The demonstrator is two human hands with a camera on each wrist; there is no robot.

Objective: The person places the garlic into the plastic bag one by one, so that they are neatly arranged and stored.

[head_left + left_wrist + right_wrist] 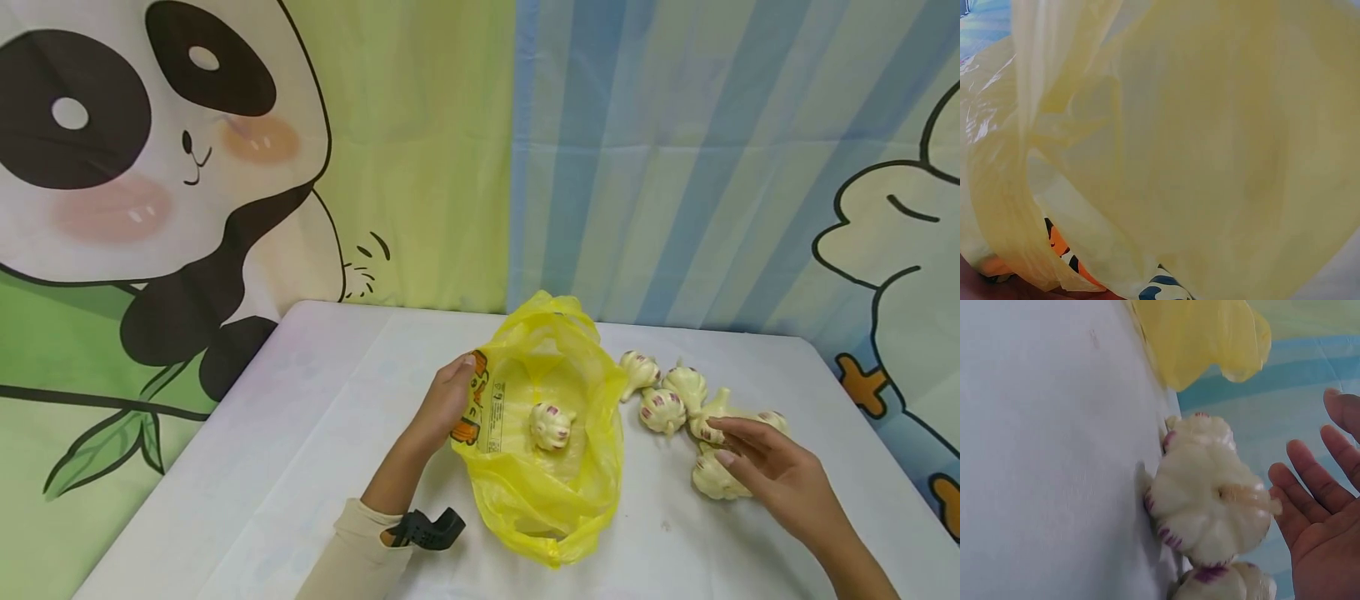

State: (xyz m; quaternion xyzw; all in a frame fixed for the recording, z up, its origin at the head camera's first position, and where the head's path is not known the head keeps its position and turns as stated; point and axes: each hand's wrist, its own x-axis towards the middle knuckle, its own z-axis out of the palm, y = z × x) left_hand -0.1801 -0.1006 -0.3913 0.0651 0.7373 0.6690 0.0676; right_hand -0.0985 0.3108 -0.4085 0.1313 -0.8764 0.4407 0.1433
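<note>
A yellow plastic bag [551, 508] lies on the table with its mouth spread wide. Inside it is one garlic bulb [551, 426] with purple marks. My left hand [442, 404] grips the bag's left edge, thumb on the inner side; yellow film fills most of the left wrist view. Right of the bag, my right hand [783, 479] hovers over a loose group of several garlic bulbs [663, 411], its fingers extended and holding nothing. In the right wrist view, a large bulb [1204, 500] with a dry stem sits close beside those fingers.
The white-covered table [285, 467] runs back to a printed cloth backdrop [435, 150] with a panda and blue stripes. A black wrist device [427, 531] is strapped over the left sleeve, close to the bag.
</note>
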